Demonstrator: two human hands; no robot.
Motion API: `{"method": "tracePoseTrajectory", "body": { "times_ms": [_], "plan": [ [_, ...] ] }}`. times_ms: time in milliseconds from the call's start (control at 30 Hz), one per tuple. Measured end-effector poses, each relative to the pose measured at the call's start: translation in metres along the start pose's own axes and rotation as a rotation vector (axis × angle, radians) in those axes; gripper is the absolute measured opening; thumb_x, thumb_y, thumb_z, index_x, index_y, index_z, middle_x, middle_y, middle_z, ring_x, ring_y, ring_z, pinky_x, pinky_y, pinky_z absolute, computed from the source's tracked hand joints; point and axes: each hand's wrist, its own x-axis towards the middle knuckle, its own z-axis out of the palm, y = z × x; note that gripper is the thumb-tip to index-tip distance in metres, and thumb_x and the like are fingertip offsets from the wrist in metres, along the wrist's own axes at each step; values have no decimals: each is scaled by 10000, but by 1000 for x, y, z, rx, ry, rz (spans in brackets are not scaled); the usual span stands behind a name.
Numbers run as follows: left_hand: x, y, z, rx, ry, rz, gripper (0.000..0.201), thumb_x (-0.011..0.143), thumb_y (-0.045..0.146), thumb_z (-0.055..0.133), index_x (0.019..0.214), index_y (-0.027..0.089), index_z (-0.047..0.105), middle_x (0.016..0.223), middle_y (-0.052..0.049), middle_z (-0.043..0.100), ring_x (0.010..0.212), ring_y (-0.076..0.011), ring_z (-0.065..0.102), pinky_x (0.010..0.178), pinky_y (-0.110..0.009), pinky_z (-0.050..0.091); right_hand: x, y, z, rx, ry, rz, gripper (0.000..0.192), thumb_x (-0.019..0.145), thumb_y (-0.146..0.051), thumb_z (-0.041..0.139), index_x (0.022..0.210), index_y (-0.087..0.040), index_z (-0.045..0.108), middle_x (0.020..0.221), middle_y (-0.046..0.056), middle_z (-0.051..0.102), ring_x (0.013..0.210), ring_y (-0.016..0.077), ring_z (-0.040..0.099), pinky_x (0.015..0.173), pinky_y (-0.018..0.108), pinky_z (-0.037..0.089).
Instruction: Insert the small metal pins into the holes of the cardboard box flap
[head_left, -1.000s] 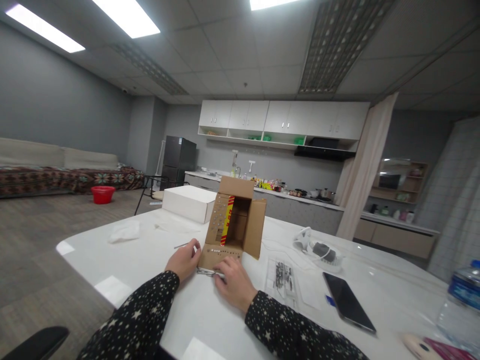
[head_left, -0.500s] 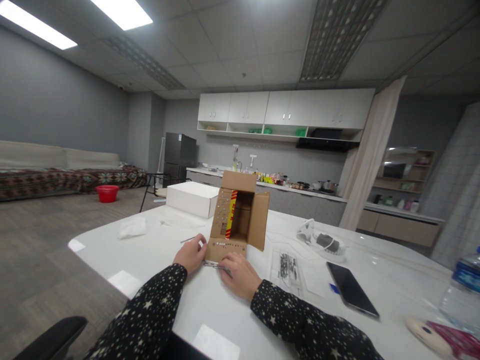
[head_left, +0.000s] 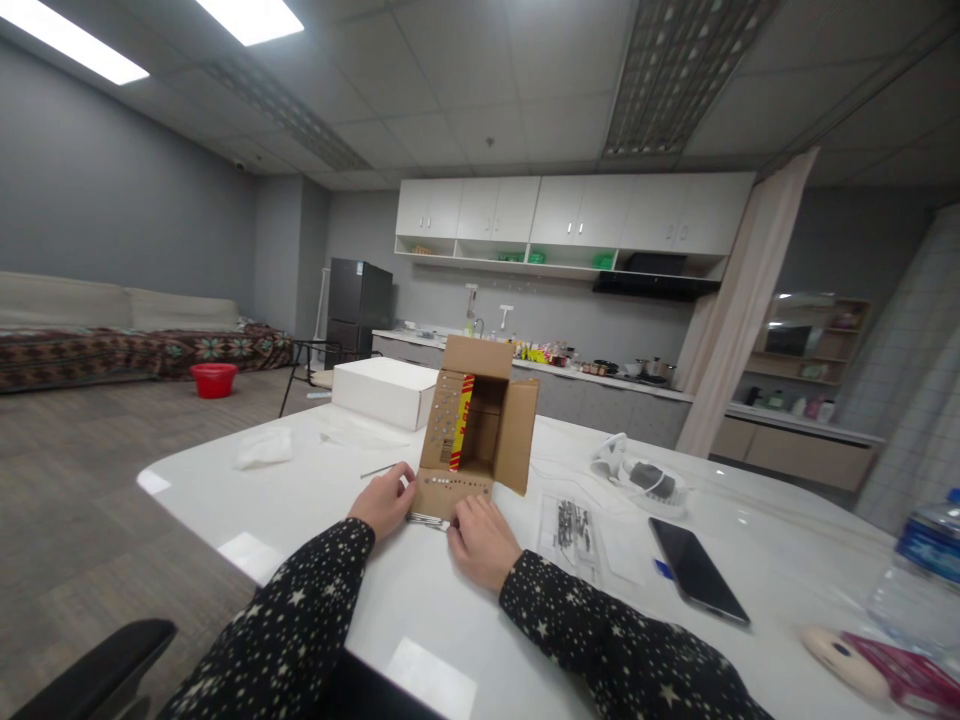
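Note:
An open cardboard box [head_left: 480,425] with a yellow-and-red strip stands tilted on the table, its inside facing me. Its lower flap [head_left: 450,490] lies toward me and carries rows of small dots or studs. At the flap's left edge, my left hand [head_left: 384,502] is closed, thumb and finger on the cardboard. A thin grey rod [head_left: 376,470] shows just beyond that hand; whether it touches the fingers I cannot tell. Several thin metal sticks [head_left: 429,520] lie along the flap's front edge. My right hand [head_left: 484,540] rests at the flap's right corner, fingers curled, their tips hidden.
Right of the box lies a clear tray of small metal parts [head_left: 574,530]. Farther right are a white device with a grey pad [head_left: 651,480], a black phone [head_left: 697,568], a water bottle [head_left: 926,560] and a doll [head_left: 844,655]. A white box [head_left: 382,392] and crumpled tissue [head_left: 264,448] sit left.
My right hand has shifted slightly right, off the thin metal sticks, which now show more fully along the flap. The left hand stays at the flap's left edge. The view has tilted slightly.

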Motion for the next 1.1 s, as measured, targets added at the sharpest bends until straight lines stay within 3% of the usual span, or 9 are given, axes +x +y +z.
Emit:
{"method": "tracePoseTrajectory", "body": {
  "times_ms": [200, 600, 867, 1100],
  "plan": [
    [0, -1, 1, -3, -5, 16, 152, 809, 342, 396, 810, 223, 490, 531, 49, 569, 510, -120, 498, 561, -235, 334, 1, -5, -6, -63, -114, 29, 153, 872, -205, 396, 873, -122, 525, 926, 128, 562, 868, 227, 474, 753, 352, 351],
    [-2, 3, -2, -14, -9, -3, 169, 809, 351, 394, 814, 219, 498, 530, 49, 558, 503, -116, 479, 547, -236, 319, 0, -12, -15, -127, -195, 38, 204, 885, -217, 403, 929, -81, 548, 949, 171, 586, 889, 253, 515, 740, 369, 371],
    [-1, -1, 1, -3, 6, 6, 166, 811, 355, 386, 818, 227, 492, 526, 52, 560, 502, -119, 487, 539, -235, 314, 0, -13, -10, -184, -130, -12, 168, 874, -205, 426, 912, -89, 541, 897, 157, 583, 842, 242, 526, 709, 363, 378],
    [-1, -2, 1, 0, 2, 15, 144, 809, 341, 392, 814, 228, 481, 511, 56, 553, 502, -120, 485, 538, -233, 310, -2, -7, -3, -119, -98, 42, 131, 804, -204, 430, 871, -125, 511, 859, 116, 581, 801, 220, 522, 711, 341, 377]
  ]
}}
